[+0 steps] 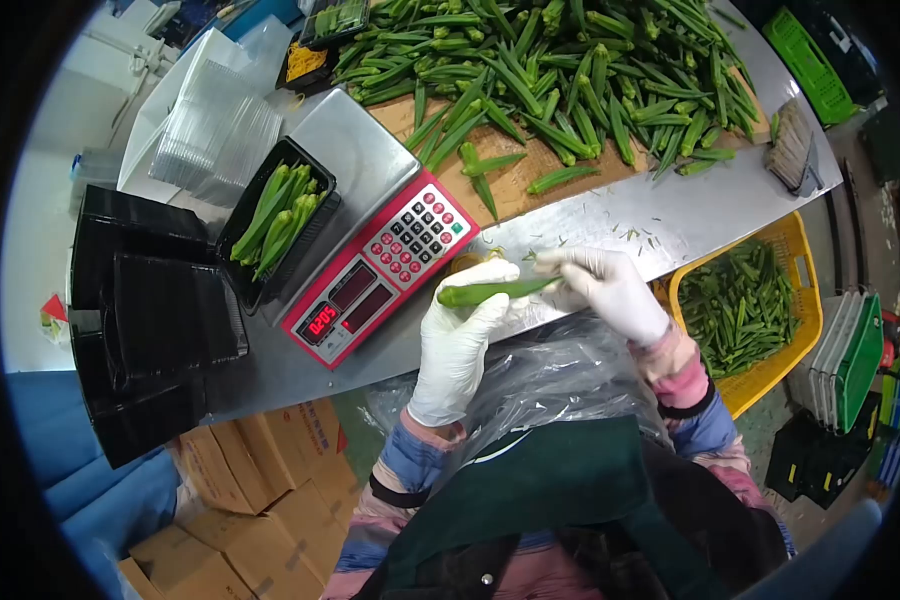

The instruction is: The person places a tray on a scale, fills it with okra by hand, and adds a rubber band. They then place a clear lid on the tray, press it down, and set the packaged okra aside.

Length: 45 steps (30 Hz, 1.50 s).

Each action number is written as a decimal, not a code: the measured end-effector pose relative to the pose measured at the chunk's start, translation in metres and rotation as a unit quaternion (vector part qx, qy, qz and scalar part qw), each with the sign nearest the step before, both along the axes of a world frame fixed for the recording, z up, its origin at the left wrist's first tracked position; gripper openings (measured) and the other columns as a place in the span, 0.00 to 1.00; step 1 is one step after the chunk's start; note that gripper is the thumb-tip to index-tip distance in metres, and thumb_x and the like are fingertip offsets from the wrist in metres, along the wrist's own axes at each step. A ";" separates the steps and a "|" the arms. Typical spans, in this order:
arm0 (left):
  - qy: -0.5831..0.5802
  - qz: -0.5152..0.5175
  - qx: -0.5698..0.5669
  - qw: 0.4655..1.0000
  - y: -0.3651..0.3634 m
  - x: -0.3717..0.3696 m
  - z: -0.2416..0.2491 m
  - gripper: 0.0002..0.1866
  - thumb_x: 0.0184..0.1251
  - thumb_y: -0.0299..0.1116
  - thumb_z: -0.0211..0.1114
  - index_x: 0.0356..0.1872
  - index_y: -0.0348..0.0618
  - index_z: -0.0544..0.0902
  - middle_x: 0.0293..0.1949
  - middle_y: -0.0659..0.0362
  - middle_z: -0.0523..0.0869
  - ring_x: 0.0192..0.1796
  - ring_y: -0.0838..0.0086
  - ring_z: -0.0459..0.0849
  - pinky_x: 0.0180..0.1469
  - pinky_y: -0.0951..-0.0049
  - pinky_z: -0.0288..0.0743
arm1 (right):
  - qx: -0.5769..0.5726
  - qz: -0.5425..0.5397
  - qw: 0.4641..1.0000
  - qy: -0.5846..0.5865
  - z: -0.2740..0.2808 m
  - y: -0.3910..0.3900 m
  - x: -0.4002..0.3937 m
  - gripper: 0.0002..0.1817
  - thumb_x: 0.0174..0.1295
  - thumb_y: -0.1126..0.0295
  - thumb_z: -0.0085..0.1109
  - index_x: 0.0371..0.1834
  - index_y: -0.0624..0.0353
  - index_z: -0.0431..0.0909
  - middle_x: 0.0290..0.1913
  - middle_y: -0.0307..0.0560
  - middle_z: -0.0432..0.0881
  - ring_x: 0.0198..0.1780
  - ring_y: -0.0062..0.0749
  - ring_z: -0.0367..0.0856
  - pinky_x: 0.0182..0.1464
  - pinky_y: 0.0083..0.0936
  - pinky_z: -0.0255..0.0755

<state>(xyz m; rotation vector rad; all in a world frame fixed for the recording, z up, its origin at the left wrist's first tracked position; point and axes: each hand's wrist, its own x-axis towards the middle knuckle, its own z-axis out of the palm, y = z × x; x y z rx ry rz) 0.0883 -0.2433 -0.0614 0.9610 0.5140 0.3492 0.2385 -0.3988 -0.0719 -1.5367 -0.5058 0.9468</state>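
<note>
My left hand (460, 335), in a white glove, holds an okra pod (492, 291) between thumb and fingers near the table's front edge. At the pod's thin tip is my gloved right hand (610, 290), its fingers closed; whether it grips the tip or something small is unclear. Left of my hands, a pink scale (382, 265) shows 0.205 in red digits. On its metal plate rests a black tray (285, 220) holding several okra pods. A large okra pile (570, 75) lies on cardboard beyond my hands.
Clear plastic lids (215, 130) and stacked black trays (175, 300) stand at the left. A yellow basket of okra (810, 340) is at the right, below the table. A brush (792, 145) lies at the table's right end. Cardboard boxes (260, 460) sit below left.
</note>
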 end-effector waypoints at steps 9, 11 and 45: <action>0.035 -0.017 -0.011 0.999 0.000 -0.005 -0.003 0.19 0.73 0.27 0.67 0.61 0.36 0.77 0.56 0.51 0.85 0.58 0.65 0.84 0.58 0.58 0.81 | -0.202 -0.197 0.779 -0.559 -0.079 0.035 0.105 0.10 0.61 0.66 0.68 0.43 0.56 0.88 0.40 0.49 0.84 0.48 0.48 0.80 0.54 0.39 0.74; 0.044 -0.010 -0.016 0.999 0.000 -0.006 -0.004 0.19 0.72 0.27 0.66 0.61 0.36 0.77 0.56 0.52 0.85 0.58 0.64 0.84 0.58 0.57 0.81 | -0.196 -0.162 0.822 -0.509 -0.079 0.026 0.103 0.11 0.61 0.65 0.68 0.46 0.53 0.87 0.40 0.49 0.84 0.47 0.50 0.80 0.54 0.40 0.74; 0.221 -0.033 0.774 0.593 0.290 -0.023 0.068 0.27 0.76 0.49 0.60 0.66 0.39 0.76 0.57 0.42 0.84 0.59 0.47 0.82 0.64 0.59 0.73 | -0.011 0.036 0.999 -0.022 0.005 0.021 -0.040 0.11 0.74 0.71 0.60 0.51 0.67 0.84 0.33 0.39 0.86 0.36 0.17 0.80 0.42 0.17 0.75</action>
